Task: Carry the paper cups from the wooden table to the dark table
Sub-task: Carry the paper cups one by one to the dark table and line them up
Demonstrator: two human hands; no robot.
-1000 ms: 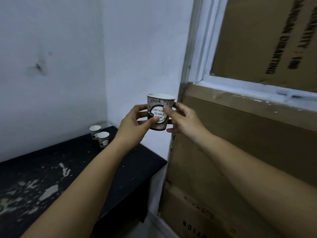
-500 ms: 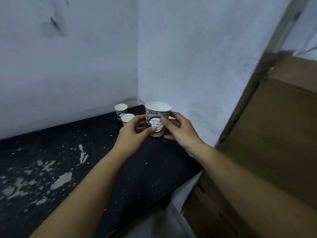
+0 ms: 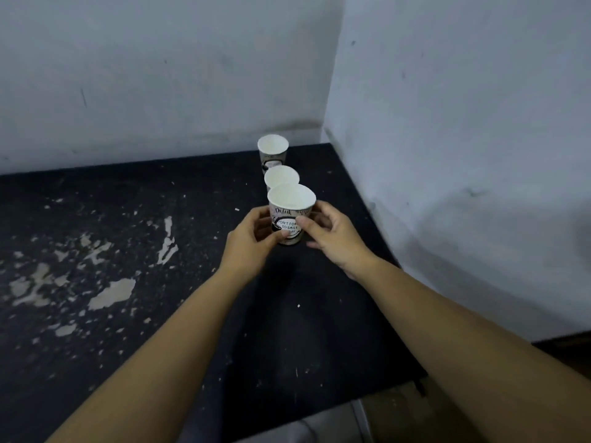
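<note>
I hold a printed paper cup (image 3: 289, 215) upright between both hands over the dark table (image 3: 134, 225). My left hand (image 3: 251, 239) grips its left side and my right hand (image 3: 332, 236) grips its right side. Whether its base touches the tabletop is unclear. Two more paper cups stand on the table just behind it in a row: a middle cup (image 3: 280, 177), partly hidden by the held one, and a far cup (image 3: 272, 151) near the back wall.
The dark table has worn, flaking patches (image 3: 108, 292) on its left half. White walls (image 3: 447, 123) close in behind and to the right, forming a corner. The table's near right edge (image 3: 412, 375) drops to the floor.
The view swung left and down from the cardboard boxes to the table. The held cup came down from chest height to just in front of the two standing cups.
</note>
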